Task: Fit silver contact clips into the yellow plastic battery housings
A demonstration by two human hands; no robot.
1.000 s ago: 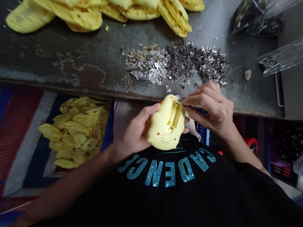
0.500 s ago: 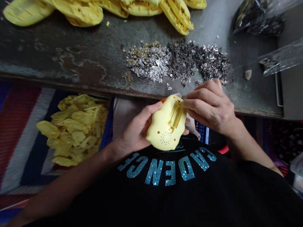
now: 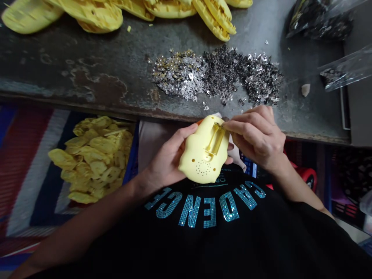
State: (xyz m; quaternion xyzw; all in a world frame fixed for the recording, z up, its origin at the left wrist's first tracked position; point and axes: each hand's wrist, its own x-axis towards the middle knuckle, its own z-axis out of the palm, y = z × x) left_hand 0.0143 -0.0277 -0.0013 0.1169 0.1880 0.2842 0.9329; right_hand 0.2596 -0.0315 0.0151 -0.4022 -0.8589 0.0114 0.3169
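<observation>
Shell (image 3: 200,164), yellow plastic, sits cradled in the left hand (image 3: 165,164), fingers wrapped round its edge; it has turned slightly since the last look. Right hand (image 3: 257,141) now pinches a small metal piece (image 3: 221,124) at the shell's slot, its exact form too small to tell. Count: one shell in hand, two shell piles (image 3: 95,15) (image 3: 93,161), three heaps of metal sequins (image 3: 223,75), two clear plastic bags (image 3: 319,23) (image 3: 343,68).

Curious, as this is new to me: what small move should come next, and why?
Probably press the small metal piece in the right hand into the slot of the yellow plastic casing: its tip sits there, and the left hand steadies the casing.
</observation>
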